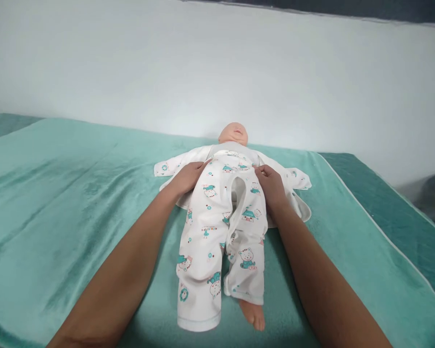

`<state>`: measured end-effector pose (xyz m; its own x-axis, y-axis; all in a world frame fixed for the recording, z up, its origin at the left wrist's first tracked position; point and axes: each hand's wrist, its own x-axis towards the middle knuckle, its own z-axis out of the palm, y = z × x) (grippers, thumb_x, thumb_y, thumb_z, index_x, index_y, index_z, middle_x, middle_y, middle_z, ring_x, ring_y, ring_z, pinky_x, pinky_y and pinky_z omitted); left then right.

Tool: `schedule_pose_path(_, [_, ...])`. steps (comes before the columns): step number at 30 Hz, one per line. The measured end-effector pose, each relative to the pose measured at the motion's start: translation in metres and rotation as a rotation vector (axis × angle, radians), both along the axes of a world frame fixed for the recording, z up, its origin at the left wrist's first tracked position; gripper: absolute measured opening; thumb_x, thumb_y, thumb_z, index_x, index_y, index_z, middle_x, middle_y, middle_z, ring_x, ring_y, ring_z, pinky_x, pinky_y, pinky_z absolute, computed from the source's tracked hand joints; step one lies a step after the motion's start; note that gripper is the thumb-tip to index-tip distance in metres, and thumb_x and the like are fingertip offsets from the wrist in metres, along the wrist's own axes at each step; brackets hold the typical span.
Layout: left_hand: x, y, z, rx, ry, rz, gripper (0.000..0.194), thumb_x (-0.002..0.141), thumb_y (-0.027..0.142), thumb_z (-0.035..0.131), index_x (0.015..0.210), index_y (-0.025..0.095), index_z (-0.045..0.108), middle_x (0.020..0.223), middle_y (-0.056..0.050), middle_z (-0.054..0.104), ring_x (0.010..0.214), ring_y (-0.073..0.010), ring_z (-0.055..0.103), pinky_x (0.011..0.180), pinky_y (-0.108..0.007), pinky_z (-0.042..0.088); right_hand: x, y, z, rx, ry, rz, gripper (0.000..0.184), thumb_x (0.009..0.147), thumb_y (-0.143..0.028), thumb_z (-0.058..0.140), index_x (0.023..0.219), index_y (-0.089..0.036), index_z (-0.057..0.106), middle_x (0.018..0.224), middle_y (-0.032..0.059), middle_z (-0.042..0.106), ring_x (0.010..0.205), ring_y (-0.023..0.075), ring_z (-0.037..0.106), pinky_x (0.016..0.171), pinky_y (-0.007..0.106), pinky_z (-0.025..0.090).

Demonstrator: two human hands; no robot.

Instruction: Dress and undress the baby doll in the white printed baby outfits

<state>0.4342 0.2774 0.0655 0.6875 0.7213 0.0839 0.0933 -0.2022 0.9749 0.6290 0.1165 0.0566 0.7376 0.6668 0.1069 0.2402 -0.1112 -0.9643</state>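
A baby doll (233,134) lies on its back, head away from me, dressed in a white printed jacket (179,163) with its sleeves spread out. White baby pants (208,232) with cartoon animal prints cover its legs and belly. At the left side of the waist my left hand (189,178) is closed on the pants' edge. My right hand (271,187) pinches the waist on the other side. One doll foot (253,314) shows below the right pant leg; the other foot is hidden inside the longer left leg. The pants' crotch has an open slit.
A light green blanket (76,203) with soft wrinkles lies under the doll. Darker green fabric (387,193) shows at the right. A white wall (203,67) rises behind the doll's head. A dark object (433,193) stands at the far right edge.
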Motion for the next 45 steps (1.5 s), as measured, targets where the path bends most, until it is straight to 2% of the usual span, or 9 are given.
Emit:
schedule_pose_path(4, [-0.007,0.004,-0.003,-0.178,-0.023,-0.156,0.018,0.074,0.033,0.080,0.064,0.022,0.070,0.069,-0.004,0.070,0.075,-0.0232,0.064,0.066,-0.030,0.047,0.007,-0.014,0.004,-0.117,0.035,0.164,0.049,0.080,-0.062,0.070,0.061,-0.022,0.048,0.060,-0.0028,0.046,0.058,0.0123,0.036,0.051,0.028,0.030])
schedule_pose_path(7, [-0.008,0.003,-0.006,-0.361,-0.048,-0.228,0.010,0.075,0.031,0.078,0.076,0.021,0.076,0.078,-0.006,0.075,0.077,-0.0238,0.067,0.067,-0.030,0.050,0.011,-0.025,0.012,-0.143,0.167,0.308,0.046,0.074,-0.059,0.077,0.065,-0.021,0.052,0.061,-0.0041,0.048,0.056,0.0106,0.037,0.051,0.027,0.031])
schedule_pose_path(11, [-0.006,-0.002,-0.005,-0.452,-0.021,-0.234,0.020,0.080,0.037,0.073,0.091,0.021,0.078,0.089,-0.006,0.077,0.081,-0.0216,0.068,0.071,-0.031,0.052,0.011,-0.032,0.023,-0.256,0.218,0.400,0.033,0.072,-0.046,0.080,0.070,-0.020,0.060,0.062,-0.0049,0.053,0.056,0.0087,0.039,0.052,0.025,0.033])
schedule_pose_path(15, [-0.005,-0.007,-0.003,-0.472,-0.007,-0.214,0.029,0.080,0.040,0.071,0.100,0.020,0.078,0.091,-0.008,0.078,0.087,-0.0236,0.069,0.077,-0.035,0.053,0.008,-0.032,0.027,-0.345,0.275,0.467,0.017,0.070,-0.033,0.080,0.076,-0.021,0.069,0.073,0.0002,0.068,0.065,0.0139,0.056,0.060,0.027,0.046])
schedule_pose_path(23, [-0.003,-0.014,-0.001,-0.513,-0.076,-0.179,0.038,0.080,0.042,0.074,0.111,0.020,0.077,0.099,-0.010,0.079,0.094,-0.0264,0.071,0.084,-0.039,0.056,0.001,-0.030,0.023,-0.252,0.258,0.430,0.023,0.070,-0.025,0.079,0.093,-0.024,0.078,0.089,0.0043,0.079,0.079,0.0228,0.070,0.067,0.031,0.056])
schedule_pose_path(29, [0.000,-0.014,-0.002,-0.574,-0.115,-0.123,0.035,0.078,0.040,0.076,0.105,0.017,0.078,0.100,-0.011,0.079,0.089,-0.0265,0.073,0.082,-0.040,0.057,-0.010,-0.025,0.015,-0.059,0.448,0.348,0.029,0.065,-0.018,0.079,0.094,-0.021,0.078,0.095,0.0071,0.080,0.084,0.0266,0.074,0.069,0.035,0.060])
schedule_pose_path(33, [0.001,-0.011,-0.007,-0.593,-0.135,-0.094,0.037,0.075,0.039,0.078,0.103,0.015,0.079,0.096,-0.012,0.079,0.089,-0.0272,0.073,0.080,-0.039,0.058,-0.016,-0.020,0.012,0.038,0.511,0.328,0.026,0.063,-0.020,0.080,0.089,-0.020,0.078,0.097,0.0078,0.081,0.088,0.0279,0.075,0.076,0.038,0.062])
schedule_pose_path(36, [0.002,-0.011,-0.010,-0.609,-0.176,-0.082,0.036,0.075,0.038,0.079,0.102,0.015,0.078,0.096,-0.011,0.079,0.088,-0.0268,0.073,0.078,-0.038,0.058,-0.018,-0.019,0.010,0.060,0.503,0.273,0.028,0.059,-0.021,0.082,0.087,-0.020,0.077,0.090,0.0064,0.081,0.084,0.0275,0.074,0.071,0.037,0.062])
schedule_pose_path(45, [0.005,-0.009,-0.015,-0.613,-0.276,-0.084,0.029,0.075,0.033,0.077,0.099,0.016,0.077,0.093,-0.009,0.079,0.092,-0.0276,0.074,0.081,-0.038,0.060,-0.019,-0.016,0.005,0.099,0.584,0.270,0.027,0.068,-0.035,0.080,0.093,-0.026,0.073,0.084,0.0037,0.079,0.097,0.0286,0.074,0.084,0.042,0.062])
